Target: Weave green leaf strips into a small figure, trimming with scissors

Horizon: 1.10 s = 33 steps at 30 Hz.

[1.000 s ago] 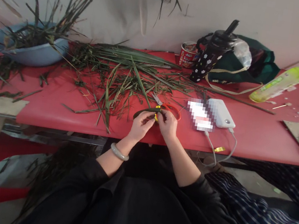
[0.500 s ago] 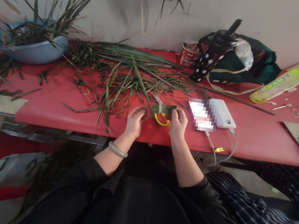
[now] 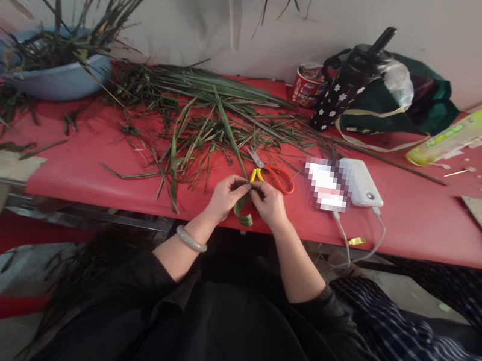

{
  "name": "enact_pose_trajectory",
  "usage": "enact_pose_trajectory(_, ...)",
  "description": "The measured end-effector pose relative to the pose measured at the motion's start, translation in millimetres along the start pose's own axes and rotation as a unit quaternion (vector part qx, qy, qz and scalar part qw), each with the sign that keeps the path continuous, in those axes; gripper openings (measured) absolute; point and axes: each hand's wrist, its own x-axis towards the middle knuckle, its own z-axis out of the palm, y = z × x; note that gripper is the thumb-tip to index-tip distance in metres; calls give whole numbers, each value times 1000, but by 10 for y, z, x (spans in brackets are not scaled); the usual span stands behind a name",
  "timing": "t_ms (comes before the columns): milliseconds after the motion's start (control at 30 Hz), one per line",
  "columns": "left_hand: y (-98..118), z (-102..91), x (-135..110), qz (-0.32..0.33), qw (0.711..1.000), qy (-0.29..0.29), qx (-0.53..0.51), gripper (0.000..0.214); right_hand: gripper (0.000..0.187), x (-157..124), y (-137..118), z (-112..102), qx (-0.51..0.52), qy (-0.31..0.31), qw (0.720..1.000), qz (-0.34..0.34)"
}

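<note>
One long red worktop [image 3: 98,187] spreads across my feed, its covering smooth with a faint sheen. Over its middle lies a loose heap of leaves [image 3: 203,129], long flat lengths at the back, short ragged cuttings nearer the front. At the left I have a blue basin [image 3: 64,82], plastic by its look, with a curved wall and stiff dark stalks [image 3: 124,10] bristling from the top.

Close to the front edge, the left hand [image 3: 224,199] and right hand [image 3: 272,205] meet, the fingers of both pinching one leaf strip [image 3: 244,220] between their tips. Just beyond rest the scissors [image 3: 265,168], metal-bladed, with red-orange and yellow handles; neither hand grips them. The leaf strip hangs below the fingers, green, flat and curling at its lower end. Whether the narrow blade [image 3: 227,123] reaching in from the heap belongs to it, I can't make out.

I judge the step in hand to be fine fingertip work on the leaf strip; the next move calls for a light, even pinch, since thin leaf could split lengthwise.
</note>
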Motion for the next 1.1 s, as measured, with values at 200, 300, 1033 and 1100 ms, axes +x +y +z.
enact_pose_trajectory(200, -23, -22, 13, 12, 1000, 12, 7, 20, 18, 3, 6, 31, 22, 41, 999, -20)
enact_pose_trajectory(300, -27, -29, 14, 16, 1000, 17, 13, 19, 17, 11, 3, 31, 24, 42, 998, -37)
enact_pose_trajectory(1033, 28, -13, 14, 2, 999, 39, 31, 19, 18, 2, -8, 24, 65, 49, 996, -28)
enact_pose_trajectory(1100, 37, -8, 12, -3, 999, 20, 24, 22, 18, 0, -9, 24, 67, 55, 996, -20)
